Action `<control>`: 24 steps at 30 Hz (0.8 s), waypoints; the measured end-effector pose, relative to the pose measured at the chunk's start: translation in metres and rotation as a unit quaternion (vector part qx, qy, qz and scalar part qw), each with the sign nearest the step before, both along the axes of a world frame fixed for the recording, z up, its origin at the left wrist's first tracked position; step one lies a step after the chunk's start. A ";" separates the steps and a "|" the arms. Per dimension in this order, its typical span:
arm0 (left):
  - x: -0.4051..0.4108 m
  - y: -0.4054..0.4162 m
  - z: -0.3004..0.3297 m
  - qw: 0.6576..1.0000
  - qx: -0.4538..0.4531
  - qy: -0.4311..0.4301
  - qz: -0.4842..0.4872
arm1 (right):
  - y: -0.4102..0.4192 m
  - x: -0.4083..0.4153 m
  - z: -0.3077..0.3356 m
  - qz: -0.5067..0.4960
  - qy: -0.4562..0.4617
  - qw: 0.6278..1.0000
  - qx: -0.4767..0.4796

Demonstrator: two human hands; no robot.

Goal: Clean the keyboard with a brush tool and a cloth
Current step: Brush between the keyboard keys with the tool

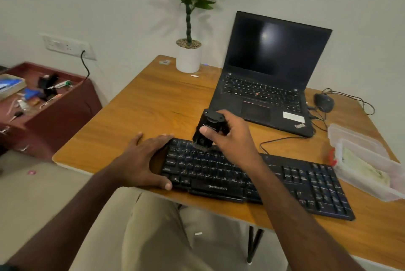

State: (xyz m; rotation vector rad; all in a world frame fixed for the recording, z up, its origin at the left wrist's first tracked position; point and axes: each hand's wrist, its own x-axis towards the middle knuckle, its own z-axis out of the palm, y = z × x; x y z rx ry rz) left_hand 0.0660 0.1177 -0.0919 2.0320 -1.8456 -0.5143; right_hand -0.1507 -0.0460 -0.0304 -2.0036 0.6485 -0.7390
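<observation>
Your right hand (pixel 228 137) has its fingers and thumb curled around the black brush tool (pixel 207 132), holding it upright with the bristles down on the top-left rows of the black keyboard (pixel 252 179), which sits along the near edge of the wooden table (pixel 153 99). Your left hand (pixel 142 161) is spread pretty wide, fingers straight across the table and the keyboard's left end, thumb along its front corner. No idea where the cloth is; there's a clear plastic container (pixel 368 161) just beside the keyboard's right end.
</observation>
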 end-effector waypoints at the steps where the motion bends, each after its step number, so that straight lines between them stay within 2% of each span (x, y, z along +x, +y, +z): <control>1: 0.001 -0.001 -0.001 1.000 -0.004 -0.004 0.000 | 0.005 0.009 -0.001 0.010 0.003 1.000 -0.011; 4: 0.001 -0.003 -0.004 1.000 -0.014 -0.012 0.008 | 0.019 0.032 -0.006 0.043 0.004 0.997 -0.059; 9: 0.000 -0.005 -0.006 1.000 -0.005 -0.012 0.016 | 0.026 0.053 -0.016 0.081 0.020 0.995 -0.052; 12: -0.002 -0.005 -0.003 1.000 0.002 -0.021 0.018 | 0.019 0.055 -0.015 0.071 0.011 0.995 -0.066; 15: -0.002 -0.005 -0.002 1.000 0.005 -0.025 0.016 | 0.016 0.053 -0.014 0.057 -0.034 0.998 -0.024; 17: -0.002 -0.006 -0.002 1.000 0.005 -0.022 0.013 | 0.019 0.054 -0.015 0.076 -0.027 0.997 0.000; 19: -0.002 -0.006 -0.002 1.000 0.004 -0.016 0.014 | 0.020 0.054 -0.017 0.092 0.002 0.996 -0.017; 24: -0.004 -0.005 0.002 1.000 0.014 -0.019 0.016 | 0.009 0.047 -0.016 0.046 -0.015 0.999 -0.019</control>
